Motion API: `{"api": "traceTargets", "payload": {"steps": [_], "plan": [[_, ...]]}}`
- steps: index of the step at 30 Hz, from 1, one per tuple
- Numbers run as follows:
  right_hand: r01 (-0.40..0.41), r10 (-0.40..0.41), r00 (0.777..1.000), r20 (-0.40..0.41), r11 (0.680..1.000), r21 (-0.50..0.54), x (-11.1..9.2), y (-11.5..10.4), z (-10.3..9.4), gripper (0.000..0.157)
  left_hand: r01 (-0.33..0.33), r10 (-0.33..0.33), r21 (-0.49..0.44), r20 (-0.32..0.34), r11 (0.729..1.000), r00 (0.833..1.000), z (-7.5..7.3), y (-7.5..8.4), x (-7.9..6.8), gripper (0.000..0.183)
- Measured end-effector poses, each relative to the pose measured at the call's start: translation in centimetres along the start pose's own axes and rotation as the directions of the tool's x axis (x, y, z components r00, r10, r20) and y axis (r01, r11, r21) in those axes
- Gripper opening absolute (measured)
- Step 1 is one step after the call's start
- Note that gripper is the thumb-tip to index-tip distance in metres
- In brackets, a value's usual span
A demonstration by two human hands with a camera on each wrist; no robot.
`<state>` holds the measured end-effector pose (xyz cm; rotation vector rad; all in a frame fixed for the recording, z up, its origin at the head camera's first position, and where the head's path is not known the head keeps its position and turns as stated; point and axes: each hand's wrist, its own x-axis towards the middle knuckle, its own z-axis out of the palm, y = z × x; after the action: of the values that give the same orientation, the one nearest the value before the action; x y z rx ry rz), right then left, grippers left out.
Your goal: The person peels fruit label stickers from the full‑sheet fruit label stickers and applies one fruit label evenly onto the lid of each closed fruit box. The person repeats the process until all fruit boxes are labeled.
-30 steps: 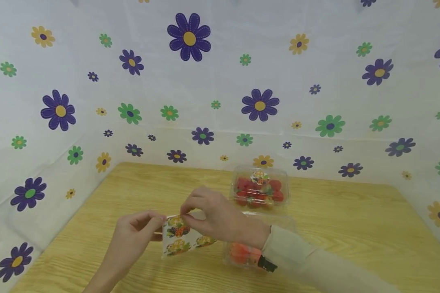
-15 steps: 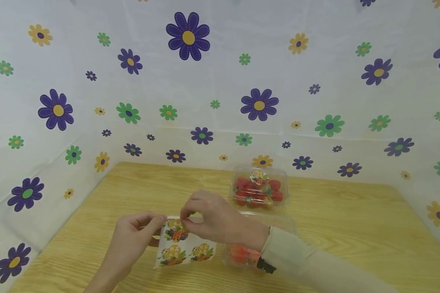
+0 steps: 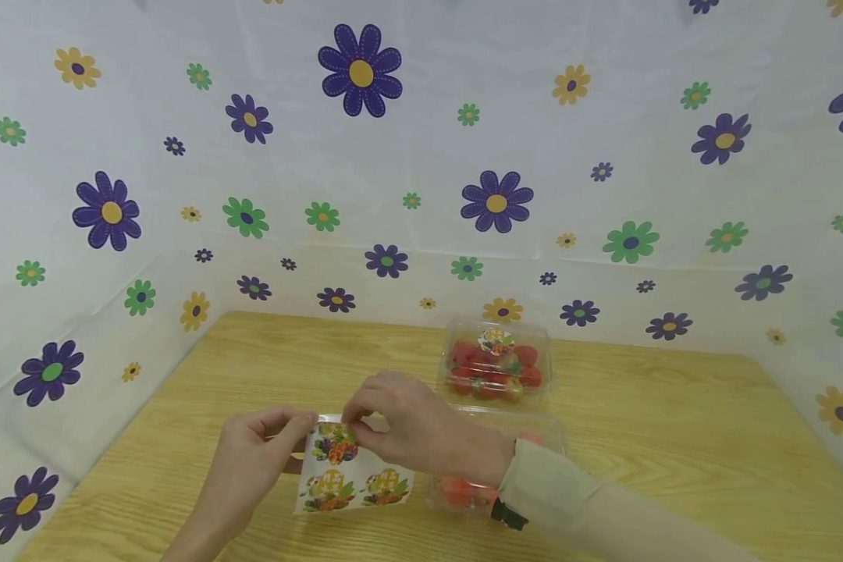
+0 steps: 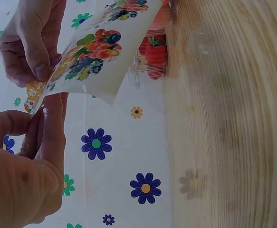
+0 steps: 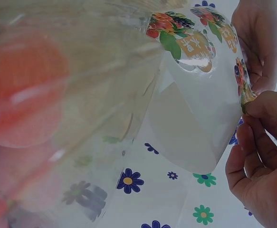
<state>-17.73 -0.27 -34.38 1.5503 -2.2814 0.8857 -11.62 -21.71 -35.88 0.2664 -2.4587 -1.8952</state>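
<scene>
Both hands work at a white sheet of fruit-print stickers (image 3: 360, 468), held up over the table. My left hand (image 3: 253, 449) pinches its upper left corner between thumb and fingers. The right hand (image 3: 403, 417) pinches at the upper edge, right beside the top left sticker (image 3: 333, 446). In the left wrist view, an orange sticker end (image 4: 35, 90) stands up at the right fingertips. The right wrist view has the sheet curling away from the fingers, with a bare patch (image 5: 174, 118) where no print shows.
Under the right forearm stands a clear plastic box (image 3: 544, 425) with pink-red round fruit (image 3: 455, 490), partly hidden by the sleeve. Behind it, a lidded clear box (image 3: 449, 336) of strawberries bears a round fruit sticker (image 3: 496, 341). A flowered white curtain (image 3: 421, 148) borders the wooden table (image 3: 660, 437).
The sheet's lower edge has swung down and towards me, so more of its printed face shows. The right hand has shifted slightly down; the left hand stays nearly still.
</scene>
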Motion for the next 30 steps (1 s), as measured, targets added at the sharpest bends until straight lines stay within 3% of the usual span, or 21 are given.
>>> {"api": "traceTargets", "payload": {"steps": [30], "plan": [[0.006, -0.004, 0.999, -0.054, 0.999, 0.041, -0.35, -0.28, 0.59, 0.010, 0.057, -0.057, 0.014, -0.026, 0.998, 0.998, -0.13, -0.48, 0.26, 0.033]]}}
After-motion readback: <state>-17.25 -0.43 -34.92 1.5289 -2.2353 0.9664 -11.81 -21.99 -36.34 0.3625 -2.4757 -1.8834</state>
